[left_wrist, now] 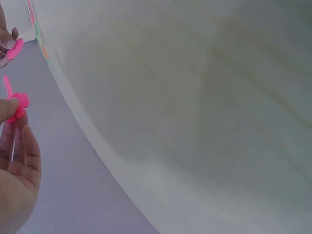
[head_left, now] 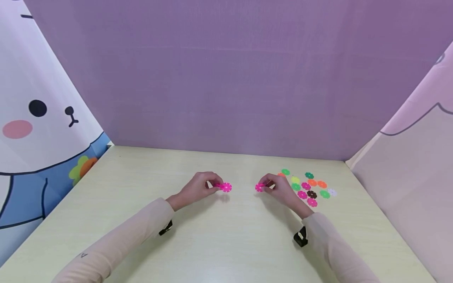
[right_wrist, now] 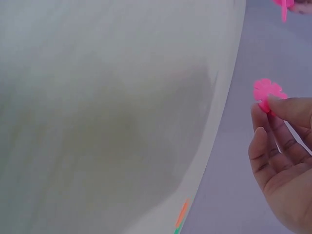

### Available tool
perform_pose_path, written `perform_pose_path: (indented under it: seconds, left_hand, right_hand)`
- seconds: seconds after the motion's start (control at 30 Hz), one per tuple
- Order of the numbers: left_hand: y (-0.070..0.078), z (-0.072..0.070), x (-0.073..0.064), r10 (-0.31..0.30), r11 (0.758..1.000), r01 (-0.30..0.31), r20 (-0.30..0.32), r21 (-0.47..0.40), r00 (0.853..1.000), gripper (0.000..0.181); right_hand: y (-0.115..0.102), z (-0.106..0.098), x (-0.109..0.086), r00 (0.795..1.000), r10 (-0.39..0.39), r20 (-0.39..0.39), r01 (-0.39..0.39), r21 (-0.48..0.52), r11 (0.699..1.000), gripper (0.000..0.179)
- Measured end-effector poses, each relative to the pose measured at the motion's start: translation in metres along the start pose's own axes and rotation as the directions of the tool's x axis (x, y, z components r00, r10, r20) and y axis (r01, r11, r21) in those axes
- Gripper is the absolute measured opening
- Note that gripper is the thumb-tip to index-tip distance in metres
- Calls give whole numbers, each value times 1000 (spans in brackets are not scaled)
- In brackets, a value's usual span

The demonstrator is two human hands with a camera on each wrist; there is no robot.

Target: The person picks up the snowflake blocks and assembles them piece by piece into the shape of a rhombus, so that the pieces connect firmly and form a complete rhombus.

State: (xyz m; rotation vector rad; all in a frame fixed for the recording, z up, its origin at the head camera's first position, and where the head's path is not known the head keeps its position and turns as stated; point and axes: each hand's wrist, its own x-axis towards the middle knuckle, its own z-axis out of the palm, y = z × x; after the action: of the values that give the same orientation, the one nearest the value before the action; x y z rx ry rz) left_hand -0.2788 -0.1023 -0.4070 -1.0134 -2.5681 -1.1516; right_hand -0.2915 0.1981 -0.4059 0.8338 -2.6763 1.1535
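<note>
Between thumb and fingers, my left hand point(head_left: 199, 186) pinches pink notched plastic discs point(head_left: 226, 187) shaped like flowers. In the left wrist view the pink piece point(left_wrist: 21, 100) looks like two discs joined at an angle, one standing edge-on. Across a gap, my right hand point(head_left: 281, 190) pinches a single pink flower-shaped disc point(head_left: 259, 187). The right wrist view shows that disc point(right_wrist: 267, 90) nearly face-on above the thumb. Both hands are held above the tabletop, and the pieces do not touch each other.
On the pale wooden table point(head_left: 226, 243), several loose flower discs lie to the right of my right hand, including an orange disc point(head_left: 322, 184), a brown disc point(head_left: 312, 194) and a white disc point(head_left: 332, 192). A purple panel point(head_left: 226, 78) stands behind the table, with printed cloths at both sides.
</note>
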Motion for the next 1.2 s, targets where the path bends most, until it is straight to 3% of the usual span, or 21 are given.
perform_pose_path:
  seconds: [0.47,1.2]
  left_hand:
    - [1,2,1,-10,1000,10,2,6,1000,17]
    - [0,5,3,15,1000,-15,-4,7,1000,15]
  right_hand:
    - [-26,28,9,996,-83,-33,84,39,996,15]
    - [-40,50,17,992,-111,-56,113,22,993,17]
